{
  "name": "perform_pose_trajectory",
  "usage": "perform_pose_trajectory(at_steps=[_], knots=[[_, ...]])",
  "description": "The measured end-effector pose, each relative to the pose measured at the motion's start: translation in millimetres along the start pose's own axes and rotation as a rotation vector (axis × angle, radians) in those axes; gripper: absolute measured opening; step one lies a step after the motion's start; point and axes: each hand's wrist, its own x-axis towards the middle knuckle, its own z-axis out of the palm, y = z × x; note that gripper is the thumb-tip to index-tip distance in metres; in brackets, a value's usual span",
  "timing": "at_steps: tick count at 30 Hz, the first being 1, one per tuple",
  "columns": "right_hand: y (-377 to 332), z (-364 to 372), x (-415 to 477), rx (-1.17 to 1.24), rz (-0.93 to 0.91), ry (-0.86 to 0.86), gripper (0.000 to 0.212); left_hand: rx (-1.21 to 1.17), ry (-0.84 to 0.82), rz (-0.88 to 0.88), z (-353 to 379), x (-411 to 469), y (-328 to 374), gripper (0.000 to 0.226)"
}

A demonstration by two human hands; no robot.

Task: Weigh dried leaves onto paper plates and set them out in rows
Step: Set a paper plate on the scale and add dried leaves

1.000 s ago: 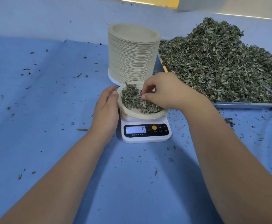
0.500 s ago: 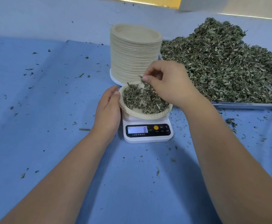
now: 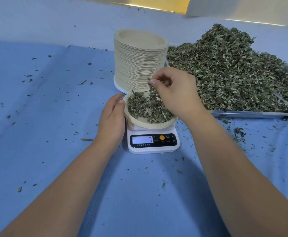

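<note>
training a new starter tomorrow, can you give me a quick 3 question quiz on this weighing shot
1. True or false: the display of the scale reads 7.
2. What does the right hand pinch above the paper plate? A: dried leaves. B: a spoon. C: a second plate.
3. Fill the gap: the stack of empty plates stands directly ___ the scale.

Key: 1 true; 2 A; 3 behind.
</note>
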Motion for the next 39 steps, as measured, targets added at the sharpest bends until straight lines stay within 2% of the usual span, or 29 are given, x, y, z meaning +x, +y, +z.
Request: perform_pose_trajectory(at_steps=[5, 9, 12, 17, 21, 23, 26, 28, 31, 35, 39], knots=[[4.7, -2.1, 0.3, 0.02, 0.037, -0.013, 0.005, 0.016, 0.003, -0.003, -0.2, 0.2, -1.4, 0.04], [3.6, -3.2, -1.7, 0.073, 0.056, -0.008, 0.003, 0.014, 0.003, -0.014, -0.4, -1.4, 0.3, 0.035], [12.3, -13.9, 3.1, 0.105, 0.089, 0.11, 0.012, 0.007, 0.009, -0.018, 0.0, -1.6, 0.8, 0.037], [49.0, -28.4, 3.2, -0.137, 0.193, 0.385, 0.01, 0.011, 0.01, -0.032, 0.7, -2.9, 2.7, 0.03], [72.3, -22.1, -13.7, -0.315, 0.257, 0.177, 0.031, 0.01, 0.013, -0.04, 1.2, -4.5, 4.6, 0.035], [69.1, -22.9, -21.0, -0.344, 0.225, 0.178, 0.033, 0.015, 0.018, -0.039, 1.0, -4.9, 5.1, 0.039], [51.4, -25.5, -32.6, -0.35, 0.17, 0.204, 0.025, 0.026, 0.024, -0.035, 2.1, -5.6, 5.7, 0.05], [41.5, -24.5, -43.7, -0.356, 0.212, 0.098, 0.022, 0.028, 0.027, -0.037, 2.9, -6.7, 6.8, 0.051], [38.0, -19.7, -55.9, -0.334, 0.353, -0.092, 0.028, 0.033, 0.017, -0.031, 3.2, -7.6, 7.0, 0.046], [36.6, -12.9, -57.7, -0.21, 0.412, -0.124, 0.044, 0.085, 0.003, -0.039, 3.8, -6.6, 5.8, 0.049], [32.6, -10.8, -53.6, -0.085, 0.481, -0.107, 0.024, -0.042, 0.059, -0.111, 6.8, -7.3, 12.3, 0.05]])
